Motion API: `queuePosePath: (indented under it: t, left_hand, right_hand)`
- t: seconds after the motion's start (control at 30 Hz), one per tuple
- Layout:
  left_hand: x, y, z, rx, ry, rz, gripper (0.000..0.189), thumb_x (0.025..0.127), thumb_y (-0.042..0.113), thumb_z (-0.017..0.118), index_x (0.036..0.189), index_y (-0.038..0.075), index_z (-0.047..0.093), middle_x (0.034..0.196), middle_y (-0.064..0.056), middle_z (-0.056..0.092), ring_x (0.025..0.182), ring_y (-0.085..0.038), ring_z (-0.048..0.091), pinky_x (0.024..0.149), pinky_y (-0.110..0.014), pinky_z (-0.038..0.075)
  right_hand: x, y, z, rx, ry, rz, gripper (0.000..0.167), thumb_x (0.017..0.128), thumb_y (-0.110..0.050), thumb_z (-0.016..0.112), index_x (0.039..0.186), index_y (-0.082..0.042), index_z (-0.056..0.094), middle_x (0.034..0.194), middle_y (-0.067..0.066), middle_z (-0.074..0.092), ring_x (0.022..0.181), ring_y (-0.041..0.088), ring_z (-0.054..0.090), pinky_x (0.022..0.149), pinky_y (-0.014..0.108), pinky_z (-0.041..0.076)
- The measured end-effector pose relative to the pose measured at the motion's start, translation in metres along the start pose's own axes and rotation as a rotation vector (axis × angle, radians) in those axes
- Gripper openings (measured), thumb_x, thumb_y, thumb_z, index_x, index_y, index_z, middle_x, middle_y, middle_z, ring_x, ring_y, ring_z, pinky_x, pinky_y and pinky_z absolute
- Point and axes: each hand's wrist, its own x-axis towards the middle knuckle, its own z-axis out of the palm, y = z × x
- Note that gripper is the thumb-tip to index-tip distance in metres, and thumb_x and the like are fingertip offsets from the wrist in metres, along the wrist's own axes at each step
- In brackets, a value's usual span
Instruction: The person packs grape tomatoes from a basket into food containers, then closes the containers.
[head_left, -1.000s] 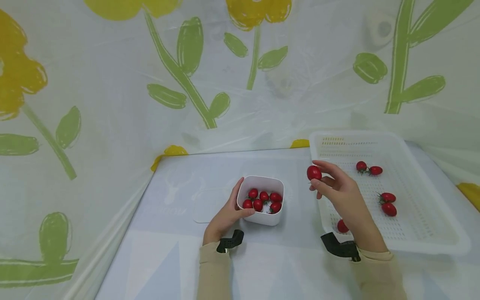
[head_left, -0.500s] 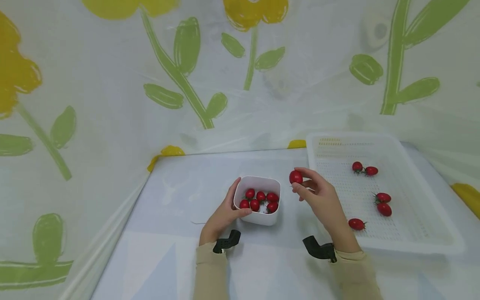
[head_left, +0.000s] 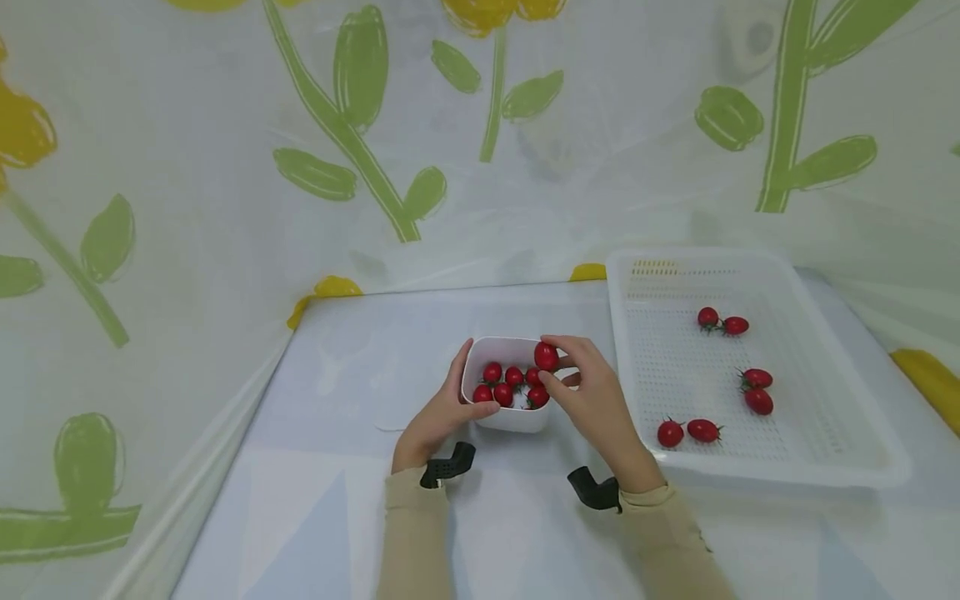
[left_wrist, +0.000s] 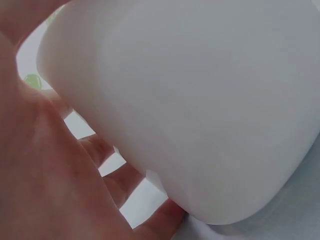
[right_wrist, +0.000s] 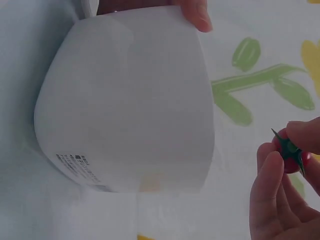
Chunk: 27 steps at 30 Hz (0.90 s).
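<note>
A small white square box (head_left: 513, 419) with several cherry tomatoes (head_left: 503, 394) inside stands on the table. My left hand (head_left: 442, 417) grips its left side, thumb at the front rim and fingers along the far side; the left wrist view shows the box wall (left_wrist: 190, 100) filling most of the picture. Between thumb and fingertips my right hand (head_left: 588, 392) pinches one cherry tomato (head_left: 547, 356) over the box's back right corner. In the right wrist view that tomato's green calyx (right_wrist: 290, 149) faces the camera, and the box (right_wrist: 130, 100) bears a small printed label.
To the right stands a large white perforated basket (head_left: 825, 367) with several more cherry tomatoes (head_left: 703, 431) lying in pairs. A flat, see-through lid-like outline (head_left: 390, 421) lies left of the box. Behind the table hangs a flower-printed curtain (head_left: 600, 192).
My right hand has carried the tomato left from the basket to above the box, uncovering tomatoes at the basket's front. The left hand keeps its grip on the box.
</note>
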Motion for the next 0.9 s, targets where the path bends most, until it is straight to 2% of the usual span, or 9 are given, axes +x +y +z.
queuePosePath:
  t: [0.1,0.23,0.4,0.53,0.67,0.9]
  left_hand:
    - [0.003,-0.004,-0.002,0.002,0.0,-0.001,0.096,0.077,0.023,0.069,0.143,0.031,0.0,0.141,-0.009,0.021,0.126,-0.029,0.021,0.091,-0.039,0.038]
    - [0.008,-0.015,-0.005,-0.01,0.029,-0.003,0.093,0.077,0.016,0.069,0.141,0.038,0.004,0.139,-0.006,0.024,0.125,-0.026,0.024,0.09,-0.039,0.039]
    - [0.012,-0.026,-0.005,-0.011,0.052,0.006,0.091,0.078,0.01,0.067,0.138,0.044,0.007,0.138,-0.002,0.026,0.124,-0.023,0.026,0.09,-0.039,0.039]
    - [0.012,-0.027,-0.005,-0.012,0.057,0.007,0.092,0.078,0.009,0.067,0.138,0.044,0.008,0.138,-0.002,0.027,0.123,-0.023,0.027,0.09,-0.04,0.039]
    - [0.012,-0.025,-0.004,-0.015,0.049,0.007,0.093,0.078,0.008,0.067,0.141,0.038,0.005,0.138,-0.003,0.027,0.123,-0.024,0.029,0.091,-0.04,0.039]
    - [0.01,-0.022,-0.004,-0.029,0.046,0.001,0.093,0.078,0.007,0.066,0.141,0.038,0.005,0.138,-0.003,0.026,0.124,-0.024,0.028,0.091,-0.039,0.039]
  right_hand:
    - [0.0,0.002,0.006,-0.005,0.006,0.002,0.045,0.08,-0.015,0.066,0.122,-0.018,0.052,0.112,-0.002,0.052,0.088,0.01,0.054,0.066,0.027,0.048]
    - [-0.001,0.005,0.013,-0.042,-0.01,0.003,0.044,0.08,-0.017,0.066,0.122,-0.016,0.052,0.11,-0.003,0.052,0.088,0.008,0.051,0.062,0.026,0.047]
    - [-0.003,0.014,0.021,-0.092,-0.032,0.019,0.044,0.079,-0.017,0.067,0.121,-0.016,0.054,0.107,-0.002,0.052,0.085,0.011,0.051,0.06,0.026,0.045]
    - [-0.004,0.018,0.025,-0.107,-0.053,0.028,0.043,0.079,-0.018,0.068,0.12,-0.018,0.054,0.106,-0.001,0.052,0.084,0.017,0.051,0.06,0.027,0.045]
    - [-0.004,0.018,0.026,-0.128,-0.067,0.018,0.043,0.078,-0.018,0.068,0.119,-0.019,0.054,0.106,-0.001,0.052,0.083,0.015,0.05,0.059,0.027,0.044]
    - [-0.005,0.016,0.028,-0.212,-0.097,-0.063,0.043,0.077,-0.016,0.07,0.118,-0.015,0.055,0.105,0.0,0.052,0.081,0.011,0.049,0.063,0.024,0.046]
